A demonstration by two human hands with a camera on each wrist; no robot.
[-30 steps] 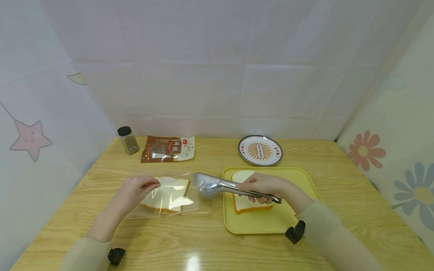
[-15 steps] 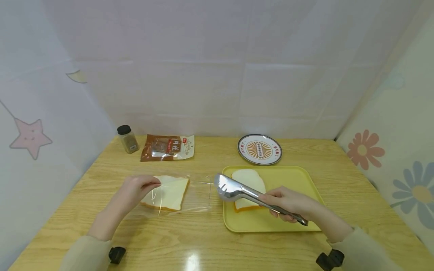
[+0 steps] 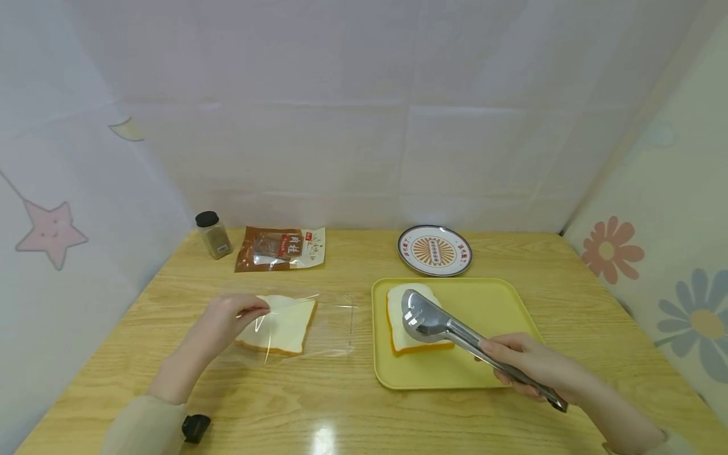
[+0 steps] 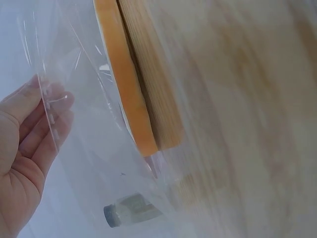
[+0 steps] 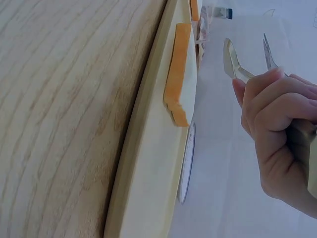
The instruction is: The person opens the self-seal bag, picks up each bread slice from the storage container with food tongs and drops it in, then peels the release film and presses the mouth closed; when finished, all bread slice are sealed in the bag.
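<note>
In the head view my left hand point(image 3: 230, 318) pinches the edge of a clear plastic bag point(image 3: 335, 322). A slice of bread point(image 3: 290, 325) lies inside the bag on the table. The left wrist view shows thumb and fingers on the bag's lifted film point(image 4: 74, 114), above the slice's orange crust point(image 4: 130, 84). My right hand point(image 3: 531, 363) grips metal tongs point(image 3: 463, 335) around their arms. Their tips overlap a second slice of bread point(image 3: 396, 332) on the yellow tray point(image 3: 478, 373). In the right wrist view the tongs' tips stand apart with nothing between them, raised above the tray.
A round patterned plate point(image 3: 435, 251) stands behind the tray. At the back left are a brown food packet point(image 3: 280, 249) and a black-lidded spice jar point(image 3: 214, 237). White cloth walls point(image 3: 296, 158) enclose the wooden table point(image 3: 273, 404) behind and at the sides.
My right hand has drawn back to the right with the tongs, whose tips have moved from beside the bag to over the tray's bread. The left hand stays in place.
</note>
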